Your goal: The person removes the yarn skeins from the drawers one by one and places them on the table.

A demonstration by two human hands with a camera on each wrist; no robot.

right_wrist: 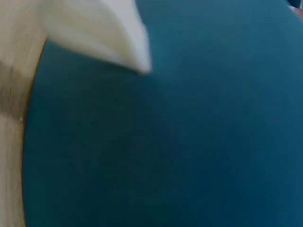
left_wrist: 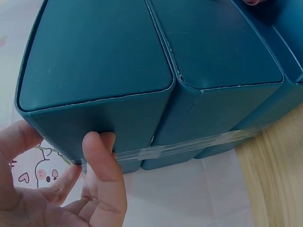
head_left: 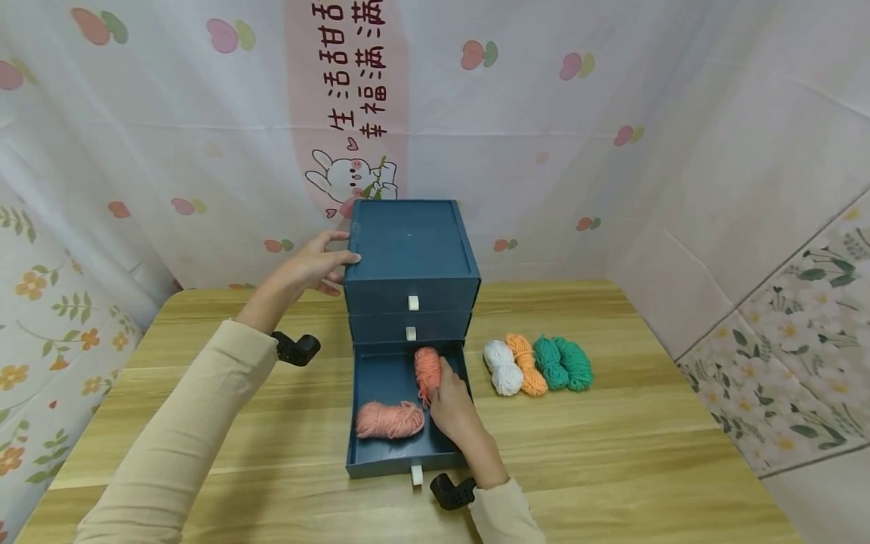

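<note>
A dark blue drawer cabinet stands on the table, its bottom drawer pulled out. My left hand rests against the cabinet's left side near the top. In the left wrist view its fingers touch the cabinet wall. Inside the drawer, my right hand pinches a coral yarn skein at its right side; part of the grip is hidden. A pink yarn skein lies at the drawer's front left. The right wrist view shows the drawer front and a blurred white pull tab, without the hand.
To the right of the cabinet lie white yarn, orange yarn and green yarn in a row on the wooden table. A printed curtain hangs close behind. Clear tape crosses the cabinet's side.
</note>
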